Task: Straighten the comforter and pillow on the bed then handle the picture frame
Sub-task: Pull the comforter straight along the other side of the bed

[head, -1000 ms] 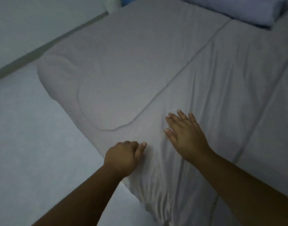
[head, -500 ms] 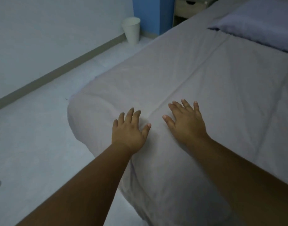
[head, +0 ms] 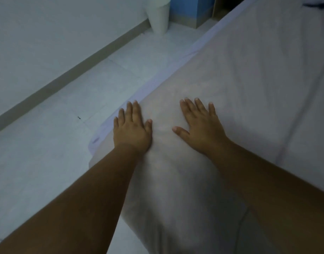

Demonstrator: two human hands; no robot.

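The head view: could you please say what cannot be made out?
Head view only.
- Picture frame: not in frame.
- Pillow: at most a dark sliver, cut by the top edge.
- Bin: rim cut by the top edge.
- Comforter beneath left hand and right hand: covered by them.

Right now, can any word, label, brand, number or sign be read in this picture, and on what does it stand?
None can be read. The comforter, the white bin and the floor show no print; the dark mark at the top right is too blurred to tell.
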